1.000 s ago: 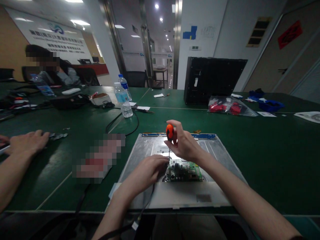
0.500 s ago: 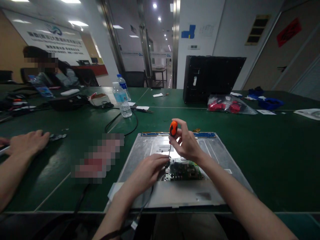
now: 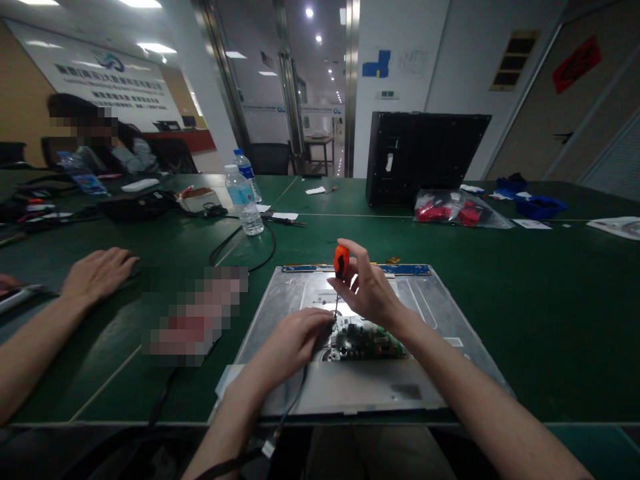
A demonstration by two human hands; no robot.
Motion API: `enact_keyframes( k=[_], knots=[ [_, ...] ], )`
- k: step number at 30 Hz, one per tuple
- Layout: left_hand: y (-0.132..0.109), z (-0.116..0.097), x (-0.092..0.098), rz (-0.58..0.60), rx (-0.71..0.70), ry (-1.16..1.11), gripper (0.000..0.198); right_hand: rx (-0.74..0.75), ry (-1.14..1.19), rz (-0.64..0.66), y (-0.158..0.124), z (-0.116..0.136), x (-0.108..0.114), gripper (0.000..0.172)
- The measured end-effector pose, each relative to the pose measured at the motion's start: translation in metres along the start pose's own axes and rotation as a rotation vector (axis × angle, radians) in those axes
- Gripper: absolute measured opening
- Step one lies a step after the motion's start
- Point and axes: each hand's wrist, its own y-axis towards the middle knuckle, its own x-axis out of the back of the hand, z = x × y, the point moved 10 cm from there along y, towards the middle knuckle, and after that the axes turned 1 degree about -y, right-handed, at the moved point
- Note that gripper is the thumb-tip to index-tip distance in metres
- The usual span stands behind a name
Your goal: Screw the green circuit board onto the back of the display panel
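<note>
A flat grey metal panel (image 3: 430,313) lies on the green table in front of me, with a green circuit board (image 3: 373,341) mounted near its front edge. My right hand (image 3: 367,290) grips a small screwdriver with an orange handle (image 3: 341,259), held upright with its tip down at the board's left corner. My left hand (image 3: 293,343) rests on the panel with fingers curled and pinched around the screwdriver's tip, at the board's left edge.
A co-worker's hand (image 3: 100,272) and forearm lie on the table at left. Two water bottles (image 3: 243,200), a black cable (image 3: 240,243), a black monitor back (image 3: 425,160) and a bag of red parts (image 3: 457,212) stand farther back. A seated person is at far left.
The screwdriver handle tilted slightly left and back in my right hand. The co-worker's hand at left slid to the right across the table.
</note>
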Motion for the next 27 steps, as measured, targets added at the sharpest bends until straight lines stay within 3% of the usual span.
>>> enact_keyframes(
  k=[6, 17, 27],
  knots=[
    [0.0008, -0.0023, -0.0001, 0.013, 0.001, -0.002, 0.035, -0.017, 0.058, 0.074, 0.0001, 0.0035, -0.0040, 0.065],
    [0.0014, -0.0010, -0.0009, -0.015, -0.013, 0.038, 0.039, 0.022, -0.056, 0.022, -0.0005, 0.0047, -0.0017, 0.063],
    [0.0018, -0.0023, -0.0027, 0.011, -0.002, 0.056, 0.042, 0.031, -0.048, 0.065, 0.0004, 0.0088, -0.0011, 0.062]
  ],
)
